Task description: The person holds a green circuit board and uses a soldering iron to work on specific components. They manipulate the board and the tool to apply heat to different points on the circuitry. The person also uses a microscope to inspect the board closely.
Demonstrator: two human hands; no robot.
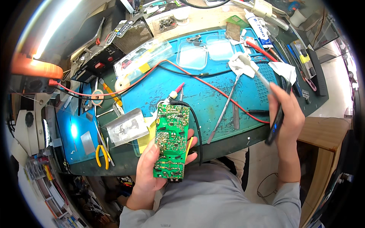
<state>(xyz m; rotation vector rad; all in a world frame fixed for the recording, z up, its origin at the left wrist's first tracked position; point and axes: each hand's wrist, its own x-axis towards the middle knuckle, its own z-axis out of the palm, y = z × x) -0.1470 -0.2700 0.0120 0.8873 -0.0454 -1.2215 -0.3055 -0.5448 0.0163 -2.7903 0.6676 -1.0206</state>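
Observation:
A green circuit board (pixel 172 140), packed with small parts and solder joints, stands almost upright in my left hand (pixel 150 163). My left thumb and fingers grip its lower edges, and a black cable (pixel 195 125) leaves its top end. My right hand (pixel 287 110) is closed round a black pen-shaped tool (pixel 276 127) with a small blue lit display. From the same fingers a pale, translucent stick (pixel 262 79) points toward crumpled white tissue (pixel 241 62); whether its tip touches the tissue, I cannot tell. Just left of my right hand lies a black probe (pixel 259 112).
A blue mat (pixel 213 91) covers the bench, crossed by a red lead (pixel 216 89). Yellow-handled pliers (pixel 102 156) and a shallow tray (pixel 128 127) lie left of the board. A metal spatula (pixel 224 110), clear lids (pixel 192 55) and a glue tube (pixel 259 28) lie beyond.

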